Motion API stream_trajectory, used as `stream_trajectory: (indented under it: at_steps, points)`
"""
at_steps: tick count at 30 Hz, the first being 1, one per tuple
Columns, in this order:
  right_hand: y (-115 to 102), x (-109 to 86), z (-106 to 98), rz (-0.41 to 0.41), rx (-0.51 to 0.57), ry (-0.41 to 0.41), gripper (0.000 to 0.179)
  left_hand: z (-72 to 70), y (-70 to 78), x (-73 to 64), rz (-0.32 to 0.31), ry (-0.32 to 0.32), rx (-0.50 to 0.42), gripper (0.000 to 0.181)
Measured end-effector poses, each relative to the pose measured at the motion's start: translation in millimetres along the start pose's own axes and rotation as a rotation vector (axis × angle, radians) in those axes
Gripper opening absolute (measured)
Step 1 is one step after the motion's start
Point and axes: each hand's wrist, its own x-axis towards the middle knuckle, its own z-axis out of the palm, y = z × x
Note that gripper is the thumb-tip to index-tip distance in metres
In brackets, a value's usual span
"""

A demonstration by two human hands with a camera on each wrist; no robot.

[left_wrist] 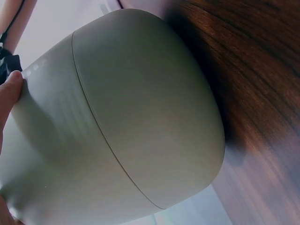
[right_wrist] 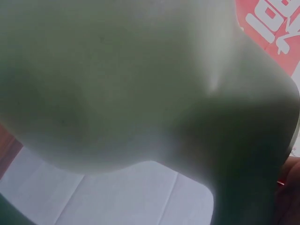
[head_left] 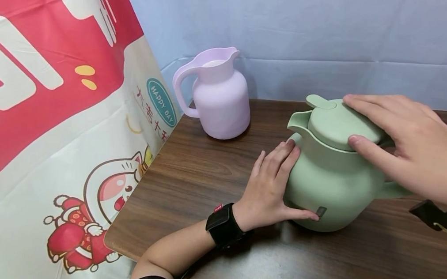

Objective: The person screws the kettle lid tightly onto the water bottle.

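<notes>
A pale green thermos jug [head_left: 335,180] stands on the table, its spout [head_left: 301,119] facing left. My left hand [head_left: 268,192] presses against the jug's side with fingers spread; its thumb lies by a small dark label [head_left: 321,212]. On top, my right hand [head_left: 411,138] grips the round lid [head_left: 336,127], thumb on the near rim and fingers reaching over the far part. A tab [head_left: 321,101] juts from the lid above the spout. The jug's handle [head_left: 394,190] is partly hidden under my right hand. In the left wrist view, the jug's lower body [left_wrist: 150,103] shows a seam.
A lilac jug [head_left: 223,99] without a lid stands at the table's back left, its handle to the left. The wooden table [head_left: 188,176] ends at the left beside a printed red and white sheet [head_left: 67,143]. A pale blue cloth [head_left: 316,41] hangs behind.
</notes>
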Motion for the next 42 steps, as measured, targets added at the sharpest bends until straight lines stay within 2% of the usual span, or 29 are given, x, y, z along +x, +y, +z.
stream_trajectory:
  at_steps: [8, 14, 23, 26, 31, 34, 38, 42]
  points:
    - [4.3, -4.0, -0.2, 0.044, 0.021, 0.015, 0.055, -0.7, -0.2, 0.0, 0.001, -0.001, 0.000, 0.138]
    - [5.7, -2.0, -2.3, 0.026, 0.024, 0.040, 0.048, -0.5, -0.2, -0.2, -0.001, -0.001, 0.000, 0.138]
    - [6.6, -3.5, -6.7, 0.075, 0.070, 0.019, 0.035, -0.6, -0.4, -0.4, 0.007, 0.007, 0.000, 0.138]
    - [8.2, -4.4, -7.2, 0.080, 0.086, 0.019, 0.036, -0.5, -1.0, -0.7, 0.010, 0.011, 0.003, 0.138]
    - [9.2, -6.1, -7.1, 0.048, 0.101, 0.001, 0.046, 0.0, -1.4, -0.7, 0.008, 0.010, 0.004, 0.139]
    - [11.0, -6.6, -6.2, -0.001, 0.105, -0.003, 0.050, 0.4, -1.3, -0.7, 0.008, 0.010, 0.007, 0.139]
    - [14.2, -7.1, -4.6, -0.061, 0.082, 0.019, 0.047, 1.1, -1.2, -0.8, 0.008, 0.009, 0.010, 0.138]
    - [15.6, -7.6, -5.6, -0.069, 0.055, 0.015, 0.044, 1.6, -1.1, -0.3, 0.012, 0.008, 0.009, 0.138]
